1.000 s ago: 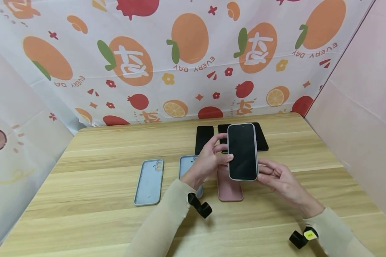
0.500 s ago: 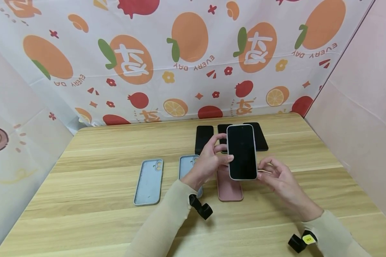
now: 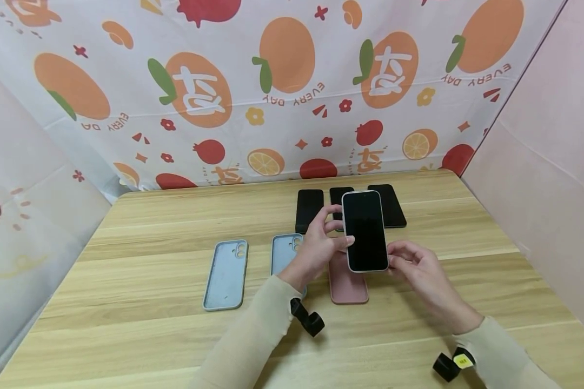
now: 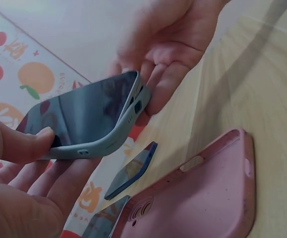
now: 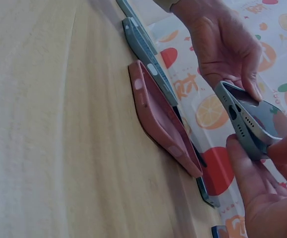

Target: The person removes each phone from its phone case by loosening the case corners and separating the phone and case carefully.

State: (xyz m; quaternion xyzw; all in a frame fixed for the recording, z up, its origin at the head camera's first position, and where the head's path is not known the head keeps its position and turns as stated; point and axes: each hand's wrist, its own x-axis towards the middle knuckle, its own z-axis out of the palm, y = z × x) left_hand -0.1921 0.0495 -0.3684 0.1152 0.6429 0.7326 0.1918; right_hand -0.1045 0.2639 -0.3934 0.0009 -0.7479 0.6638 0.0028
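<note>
A black-screened phone (image 3: 365, 232) is held above the table, screen up, inside a pale blue-grey phone case (image 4: 101, 148). At the lower right corner, the phone's end stands proud of the case rim (image 5: 240, 128), as the right wrist view shows. My left hand (image 3: 315, 249) grips the left side, thumb on the screen's edge and fingers beneath. My right hand (image 3: 425, 278) pinches that lower right corner, with its thumb at the phone's raised edge and fingers under the case. Below them lies an open pink phone case (image 3: 349, 286), partly covered by the phone in the head view.
Left of the hands lie two light blue phone cases, one farther out (image 3: 225, 276) and one (image 3: 282, 253) partly behind my left wrist. Three dark phones lie toward the back: left (image 3: 309, 209), middle (image 3: 339, 193) and right (image 3: 391, 208). A fruit-print curtain (image 3: 292, 129) hangs behind the wooden table.
The phone and case have shifted slightly left and tilted a little. My right hand has moved slightly left, its fingers drawing in around the lower right corner. My left hand keeps its grip.
</note>
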